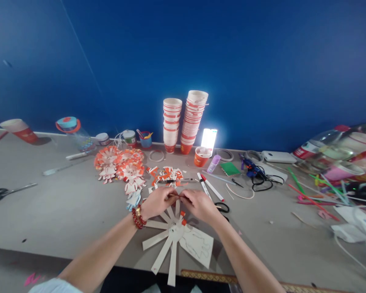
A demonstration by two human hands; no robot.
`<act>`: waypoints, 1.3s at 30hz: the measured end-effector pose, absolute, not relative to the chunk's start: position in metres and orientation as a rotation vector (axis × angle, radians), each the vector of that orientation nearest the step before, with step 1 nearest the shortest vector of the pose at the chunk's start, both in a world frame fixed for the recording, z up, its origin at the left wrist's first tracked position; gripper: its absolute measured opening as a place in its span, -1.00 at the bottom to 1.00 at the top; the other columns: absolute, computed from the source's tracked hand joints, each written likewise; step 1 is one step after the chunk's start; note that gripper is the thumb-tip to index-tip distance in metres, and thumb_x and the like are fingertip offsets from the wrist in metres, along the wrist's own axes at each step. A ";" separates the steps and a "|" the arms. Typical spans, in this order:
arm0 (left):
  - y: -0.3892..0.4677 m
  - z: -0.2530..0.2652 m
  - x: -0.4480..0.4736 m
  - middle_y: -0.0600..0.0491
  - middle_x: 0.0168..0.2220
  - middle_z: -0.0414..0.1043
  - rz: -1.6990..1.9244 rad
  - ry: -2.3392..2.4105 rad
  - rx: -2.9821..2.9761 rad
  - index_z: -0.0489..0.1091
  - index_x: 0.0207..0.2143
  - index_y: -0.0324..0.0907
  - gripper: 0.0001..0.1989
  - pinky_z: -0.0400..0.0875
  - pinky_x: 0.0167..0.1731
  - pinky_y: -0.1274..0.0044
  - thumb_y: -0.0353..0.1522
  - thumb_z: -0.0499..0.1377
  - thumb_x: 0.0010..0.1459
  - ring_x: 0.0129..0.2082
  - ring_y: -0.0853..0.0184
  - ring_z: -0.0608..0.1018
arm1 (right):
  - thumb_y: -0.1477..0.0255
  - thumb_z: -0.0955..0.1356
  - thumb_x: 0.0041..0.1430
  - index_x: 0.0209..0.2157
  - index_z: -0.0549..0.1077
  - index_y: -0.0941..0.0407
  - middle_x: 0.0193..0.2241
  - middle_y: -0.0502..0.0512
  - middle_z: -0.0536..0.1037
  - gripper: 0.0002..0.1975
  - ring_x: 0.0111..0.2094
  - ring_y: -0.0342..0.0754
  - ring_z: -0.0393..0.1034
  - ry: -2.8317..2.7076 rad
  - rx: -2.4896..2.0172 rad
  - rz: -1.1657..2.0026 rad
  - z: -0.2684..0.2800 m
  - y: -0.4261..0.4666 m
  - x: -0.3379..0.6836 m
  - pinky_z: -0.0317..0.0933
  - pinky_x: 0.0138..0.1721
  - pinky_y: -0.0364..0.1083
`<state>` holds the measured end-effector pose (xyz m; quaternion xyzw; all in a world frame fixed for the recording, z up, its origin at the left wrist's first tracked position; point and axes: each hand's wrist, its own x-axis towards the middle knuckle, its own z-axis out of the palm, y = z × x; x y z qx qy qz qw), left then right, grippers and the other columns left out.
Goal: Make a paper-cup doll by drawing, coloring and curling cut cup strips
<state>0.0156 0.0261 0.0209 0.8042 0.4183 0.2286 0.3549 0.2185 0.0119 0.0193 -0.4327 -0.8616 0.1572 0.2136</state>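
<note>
A bright phone stands near the blue wall. A blue glue gun with a black cord lies right of a green square. A clear bottle with a blue lid stands on the gray worktop.

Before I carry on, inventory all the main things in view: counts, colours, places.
table: 1, grey, foreground
wall: 1, blue, behind
paper cutout: 1, white, front
paper figures: several, orange-white, left
scraps: many, orange-white, centre
cup stacks: 2, red-white, back
phone: 1, glaring white, back
glue stick: 1, purple, centre
markers: 2, white, centre
glue gun: 1, blue, right
scissors: 2, black handles, left and centre
bottles: at least 2, clear, left and right
pipe cleaners: several, multicoloured, right
left hand: 1, red bracelet, at a cutout strip
right hand: 1, bare, at that strip
</note>
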 end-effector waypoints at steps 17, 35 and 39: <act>0.024 0.029 0.016 0.07 -0.38 0.54 0.593 1.058 2.029 0.47 -0.32 -0.20 -0.86 0.28 -0.41 0.61 -0.37 0.12 0.16 -0.39 0.36 0.51 | 0.52 0.25 0.24 -0.45 0.34 0.10 -0.51 0.04 0.45 -0.83 -0.45 -0.07 0.31 -2.481 -1.051 0.209 0.018 0.012 0.220 0.03 -0.46 -0.14; 0.024 0.032 0.016 0.08 -0.44 0.50 0.553 1.064 1.953 0.45 -0.37 -0.22 -0.84 0.25 -0.43 0.61 -0.35 0.11 0.17 -0.44 0.37 0.47 | 0.50 0.25 0.24 -0.46 0.34 0.10 -0.52 0.03 0.45 -0.83 -0.46 -0.08 0.32 -2.490 -1.030 0.218 0.013 0.013 0.220 0.03 -0.44 -0.14; 0.023 0.032 0.016 0.09 -0.48 0.49 0.530 1.112 1.958 0.45 -0.39 -0.22 -0.85 0.24 -0.45 0.61 -0.35 0.13 0.16 -0.45 0.37 0.48 | 0.51 0.27 0.23 -0.43 0.36 0.09 -0.52 -0.01 0.46 -0.85 -0.46 -0.09 0.32 -2.466 -1.127 0.350 0.014 0.012 0.219 0.00 -0.46 -0.16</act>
